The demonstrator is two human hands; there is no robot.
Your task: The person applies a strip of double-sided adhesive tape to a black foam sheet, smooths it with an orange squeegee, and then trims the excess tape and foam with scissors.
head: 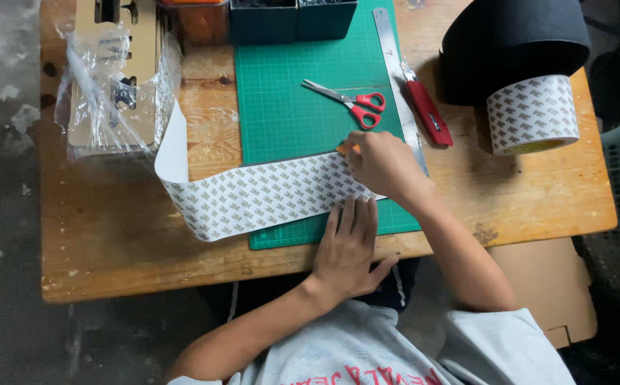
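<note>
White, patterned backing paper covers the wide strip of tape (260, 196), which lies flat across the green cutting mat (288, 93) with its long axis running left to right, sloping slightly downward toward the left, where its free end curls up off the wooden table (110, 242). Both hands work at the strip's right end. The left hand (349, 249) is spread open, fingers (356, 217) extended and pressed flat on the strip's lower right corner, holding it down rather than gripping it. The right hand (381, 165) sits just above it, curled over the strip's right edge, its fingers closed around something small and orange (346, 148), possibly a knife or a marker; too little of it shows to say. The strip therefore stretches away to the left of both hands, and the right hand is the nearer to its end edge. A steel ruler (395, 78), red-handled scissors (353, 103) and a red utility knife (428, 114) lie beyond the hands, and a big tape roll (532, 114) stands well apart at the right.
</note>
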